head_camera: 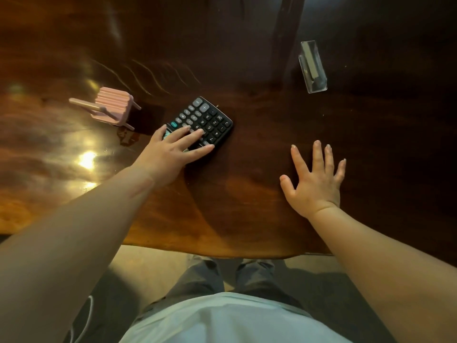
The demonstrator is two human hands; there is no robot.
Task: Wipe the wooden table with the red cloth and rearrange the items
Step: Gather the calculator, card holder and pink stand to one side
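Office-like desk: calculator and clear card holder on wooden table.

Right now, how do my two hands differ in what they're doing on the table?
The left hand lies on the near end of the black calculator, fingers angled toward the right; the right hand has nothing under it but bare wooden table. The left hand's fingers sit fairly close together, while the right hand's are spread wide and point away from the person. Both are open, palm down, and neither holds a cloth.
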